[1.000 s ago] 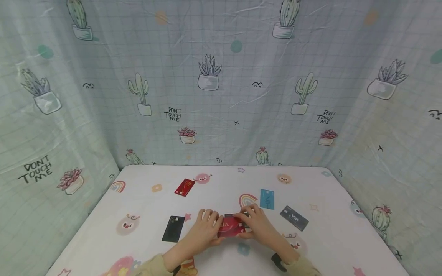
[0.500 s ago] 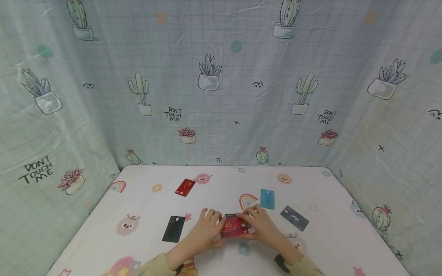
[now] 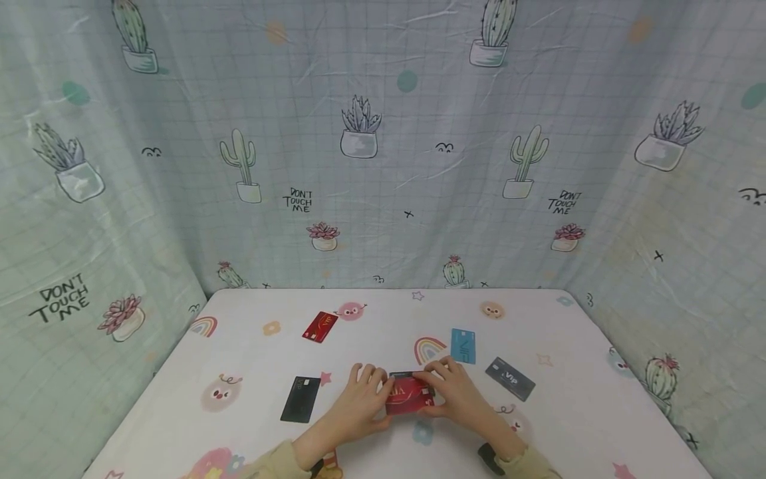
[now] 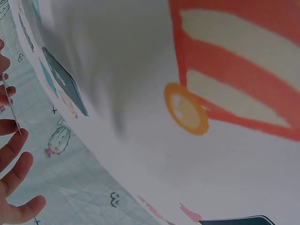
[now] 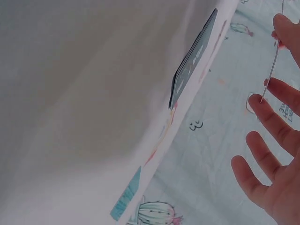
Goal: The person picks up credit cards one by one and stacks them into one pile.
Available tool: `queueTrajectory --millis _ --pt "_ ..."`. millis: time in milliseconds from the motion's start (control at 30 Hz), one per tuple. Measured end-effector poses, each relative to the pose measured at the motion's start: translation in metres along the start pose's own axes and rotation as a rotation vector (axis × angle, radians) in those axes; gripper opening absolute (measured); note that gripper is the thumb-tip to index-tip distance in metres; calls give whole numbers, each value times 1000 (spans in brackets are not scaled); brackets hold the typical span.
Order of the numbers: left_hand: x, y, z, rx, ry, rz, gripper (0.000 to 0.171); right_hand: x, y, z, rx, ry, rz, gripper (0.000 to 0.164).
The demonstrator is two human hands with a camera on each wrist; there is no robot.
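Note:
In the head view, a red bank-style card point(image 3: 409, 397) is held between both hands near the table's middle. My left hand point(image 3: 358, 400) pinches its left edge, and my right hand point(image 3: 453, 394) pinches the right edge, thumbs toward me. Both wrist views show the card raised off the table: a thin card edge point(image 4: 13, 108) at the left fingertips and the same card edge point(image 5: 273, 63) among the right fingers point(image 5: 268, 115). Under it lies a small stack of dark cards point(image 5: 191, 63), mostly hidden by the red card from above; its top edge point(image 3: 402, 374) peeks out behind.
On the white patterned table point(image 3: 251, 359) lie a black card point(image 3: 301, 400) at left, another red card point(image 3: 320, 326) farther back, a blue card point(image 3: 463, 346) and a grey VIP card point(image 3: 510, 379) at right. A cactus-print curtain point(image 3: 383, 186) stands around the back and sides.
Both hands have shifted slightly to the right with the red card between them. The cards lying around the table keep their places.

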State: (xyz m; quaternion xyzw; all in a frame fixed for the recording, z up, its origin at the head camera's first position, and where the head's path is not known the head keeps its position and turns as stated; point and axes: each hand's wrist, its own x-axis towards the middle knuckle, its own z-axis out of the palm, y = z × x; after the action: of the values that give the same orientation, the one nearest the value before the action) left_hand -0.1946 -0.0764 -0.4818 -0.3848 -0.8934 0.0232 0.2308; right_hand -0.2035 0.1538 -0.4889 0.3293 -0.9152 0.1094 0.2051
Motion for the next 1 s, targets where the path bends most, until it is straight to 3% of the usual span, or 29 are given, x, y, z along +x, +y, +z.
queueTrajectory --millis 467,800,1000 --pt "4 1 4 -19 -56 -101 61 -1 2 2 20 4 37 63" --pt "10 -3 1 -115 -106 -206 59 4 3 4 100 -62 157 59" --pt "11 -3 4 -147 -133 -234 60 5 5 6 106 -75 168 59"
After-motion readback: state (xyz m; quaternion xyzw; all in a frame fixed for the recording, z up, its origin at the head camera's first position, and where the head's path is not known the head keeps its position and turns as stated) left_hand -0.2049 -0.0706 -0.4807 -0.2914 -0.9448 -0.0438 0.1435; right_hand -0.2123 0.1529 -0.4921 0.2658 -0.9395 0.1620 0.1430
